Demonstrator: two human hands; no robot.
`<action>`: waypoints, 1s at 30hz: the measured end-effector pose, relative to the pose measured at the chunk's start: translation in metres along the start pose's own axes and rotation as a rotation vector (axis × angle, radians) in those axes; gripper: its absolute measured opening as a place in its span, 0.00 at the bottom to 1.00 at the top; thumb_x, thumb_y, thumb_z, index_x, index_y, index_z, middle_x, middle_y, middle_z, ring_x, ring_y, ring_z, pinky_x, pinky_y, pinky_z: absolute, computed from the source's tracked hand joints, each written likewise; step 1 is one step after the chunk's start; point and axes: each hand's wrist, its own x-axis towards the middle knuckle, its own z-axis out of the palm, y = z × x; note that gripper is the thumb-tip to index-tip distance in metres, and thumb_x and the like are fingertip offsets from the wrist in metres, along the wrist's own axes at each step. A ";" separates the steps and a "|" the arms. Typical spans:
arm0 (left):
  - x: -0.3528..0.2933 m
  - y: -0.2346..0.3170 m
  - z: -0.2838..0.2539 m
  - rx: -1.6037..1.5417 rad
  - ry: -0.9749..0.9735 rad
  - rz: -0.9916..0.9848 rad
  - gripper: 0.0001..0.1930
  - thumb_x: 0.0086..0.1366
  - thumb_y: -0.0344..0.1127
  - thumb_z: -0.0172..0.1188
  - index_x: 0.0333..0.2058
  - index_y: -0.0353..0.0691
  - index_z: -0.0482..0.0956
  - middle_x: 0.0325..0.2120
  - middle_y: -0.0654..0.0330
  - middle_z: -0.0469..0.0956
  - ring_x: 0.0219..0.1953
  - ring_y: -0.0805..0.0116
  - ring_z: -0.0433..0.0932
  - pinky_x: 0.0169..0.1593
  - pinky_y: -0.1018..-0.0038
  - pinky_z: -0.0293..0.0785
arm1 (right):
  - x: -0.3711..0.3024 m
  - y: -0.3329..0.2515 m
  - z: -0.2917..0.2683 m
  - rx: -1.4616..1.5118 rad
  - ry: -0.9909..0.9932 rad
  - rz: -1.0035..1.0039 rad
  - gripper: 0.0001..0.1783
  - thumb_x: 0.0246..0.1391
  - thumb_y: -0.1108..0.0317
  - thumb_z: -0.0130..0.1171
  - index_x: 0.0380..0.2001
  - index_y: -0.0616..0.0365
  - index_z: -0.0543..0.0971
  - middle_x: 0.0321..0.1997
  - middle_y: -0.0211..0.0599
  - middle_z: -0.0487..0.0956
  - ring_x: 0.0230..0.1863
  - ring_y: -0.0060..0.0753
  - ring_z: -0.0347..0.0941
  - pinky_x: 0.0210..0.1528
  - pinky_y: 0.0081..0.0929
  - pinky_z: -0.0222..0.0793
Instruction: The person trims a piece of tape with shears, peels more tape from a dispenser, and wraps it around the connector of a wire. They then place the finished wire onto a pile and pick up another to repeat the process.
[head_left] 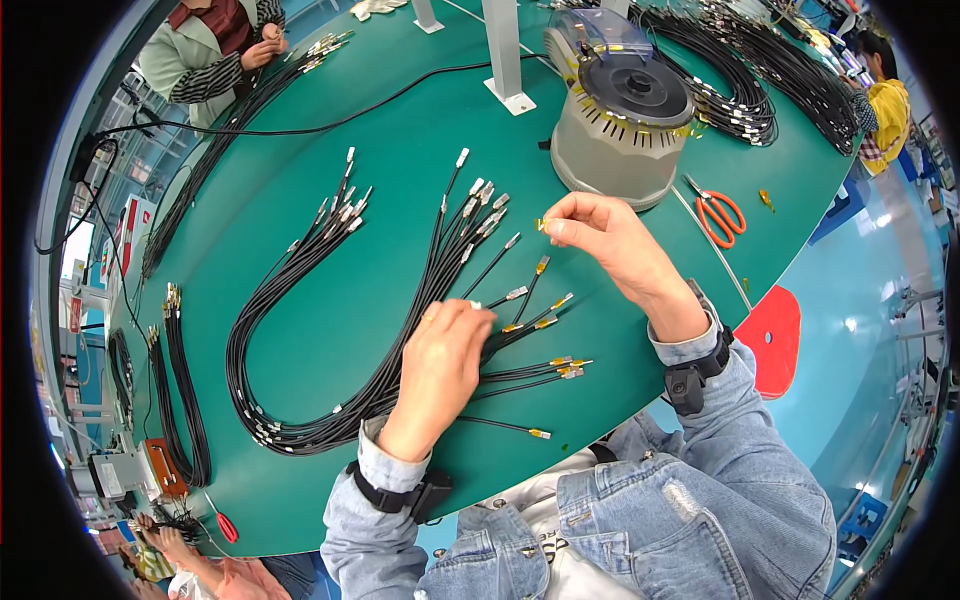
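Note:
My left hand [440,350] is closed over a bundle of black cables [375,395], and a small white connector [475,305] shows at its fingertips. My right hand [615,245] pinches a small piece of yellow tape [541,225] between thumb and finger, in front of the round tape dispenser [620,150]. The bundle curves in a U across the green table, its silvery connectors [480,205] pointing away from me. Right of my left hand, several cable ends [540,434] fan out with yellow tape around them. My fingers hide part of the held cable.
Orange-handled scissors [720,215] lie right of the dispenser. A grey metal post [505,60] rises from the green table [420,110]. More cable bundles [185,400] lie at the left and far right. Co-workers sit around the table; a red stool [775,345] stands beside it.

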 end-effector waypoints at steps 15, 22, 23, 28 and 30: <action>0.017 -0.027 0.025 0.161 0.003 -0.050 0.06 0.51 0.26 0.59 0.28 0.37 0.72 0.26 0.56 0.70 0.31 0.57 0.72 0.32 0.67 0.69 | 0.000 0.002 0.000 -0.005 -0.005 0.033 0.10 0.51 0.66 0.56 0.32 0.63 0.75 0.30 0.27 0.72 0.35 0.18 0.65 0.41 0.18 0.61; 0.020 -0.020 0.019 0.126 0.043 -0.063 0.05 0.51 0.26 0.59 0.28 0.38 0.73 0.27 0.57 0.72 0.31 0.57 0.72 0.33 0.68 0.69 | 0.005 0.005 0.001 -0.022 0.006 0.034 0.10 0.51 0.66 0.56 0.31 0.62 0.75 0.30 0.27 0.72 0.35 0.18 0.65 0.41 0.18 0.61; 0.018 -0.021 0.020 0.109 0.048 -0.057 0.05 0.51 0.26 0.59 0.28 0.37 0.73 0.27 0.57 0.71 0.31 0.58 0.72 0.33 0.68 0.69 | 0.004 0.005 0.001 -0.021 0.001 0.029 0.10 0.51 0.65 0.56 0.31 0.62 0.75 0.30 0.27 0.72 0.35 0.18 0.65 0.41 0.18 0.61; 0.017 -0.009 0.014 0.048 0.108 -0.030 0.05 0.50 0.26 0.61 0.27 0.37 0.74 0.27 0.58 0.71 0.30 0.59 0.72 0.33 0.68 0.69 | 0.006 0.006 0.001 -0.015 0.010 0.031 0.10 0.51 0.66 0.56 0.31 0.62 0.75 0.29 0.27 0.72 0.35 0.18 0.65 0.41 0.18 0.61; 0.012 0.003 0.008 0.030 0.128 -0.022 0.05 0.50 0.26 0.61 0.26 0.37 0.74 0.26 0.58 0.71 0.30 0.60 0.72 0.33 0.68 0.69 | 0.005 0.006 0.000 -0.004 0.012 0.027 0.10 0.51 0.66 0.56 0.31 0.62 0.75 0.29 0.27 0.72 0.34 0.18 0.65 0.40 0.18 0.61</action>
